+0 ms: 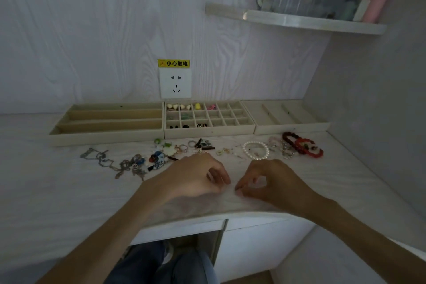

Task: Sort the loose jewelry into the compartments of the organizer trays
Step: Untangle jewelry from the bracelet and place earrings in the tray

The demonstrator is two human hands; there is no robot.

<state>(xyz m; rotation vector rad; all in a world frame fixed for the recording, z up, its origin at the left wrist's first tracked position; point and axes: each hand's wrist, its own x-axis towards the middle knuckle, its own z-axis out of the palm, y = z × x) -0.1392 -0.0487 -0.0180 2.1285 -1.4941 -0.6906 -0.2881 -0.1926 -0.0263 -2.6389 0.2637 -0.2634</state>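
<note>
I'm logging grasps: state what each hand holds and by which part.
Cannot be told. The left hand and right hand have curled fingertips nearly meeting above the desk; anything pinched is too small to see.

White desk (57, 191) bears organizer trays (208, 132), loose jewelry (255, 150).

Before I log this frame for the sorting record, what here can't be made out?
- Whether the hands, left hand and right hand, pinch anything: head view, too small, fingertips blurred.
- Items on the shelf: motion blur, cut off by the top edge.
- Small pieces in the grid tray: too small and dim to identify.
- Tangled chains on the desk: separate pieces can't be counted.
</note>
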